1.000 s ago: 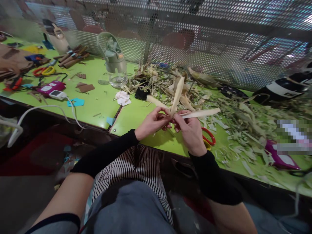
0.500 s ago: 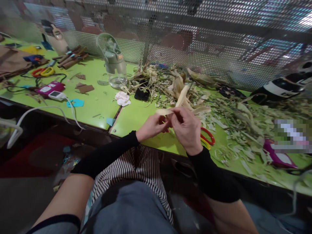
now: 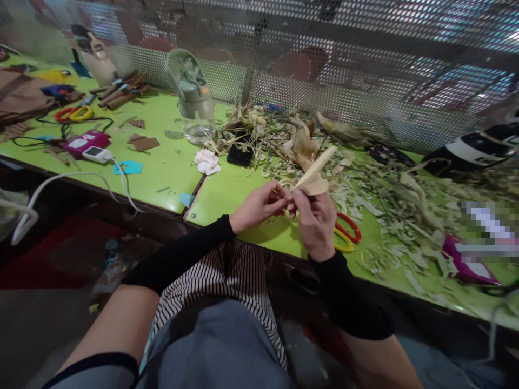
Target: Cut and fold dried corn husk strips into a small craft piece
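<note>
My left hand (image 3: 259,205) and my right hand (image 3: 316,221) meet above the front edge of the green table (image 3: 162,162). Both pinch pale dried husk strips (image 3: 314,175) at their lower ends. One strip points up and to the right, and a wider piece folds beside my right fingers. Red and yellow scissors (image 3: 346,235) lie on the table just right of my right hand. Black sleeves cover both forearms.
A heap of dried husks and cuttings (image 3: 365,183) spreads over the table's middle and right. A lidded bottle (image 3: 192,97), a black phone (image 3: 239,155), a crumpled tissue (image 3: 207,161), a pink device with a white cable (image 3: 83,145) and more scissors (image 3: 73,114) lie left. A perforated metal screen (image 3: 324,70) backs the table.
The long strips that stuck up and out to the right have been folded in and turned. My hands have drawn closer together; the strip now points up and right.
</note>
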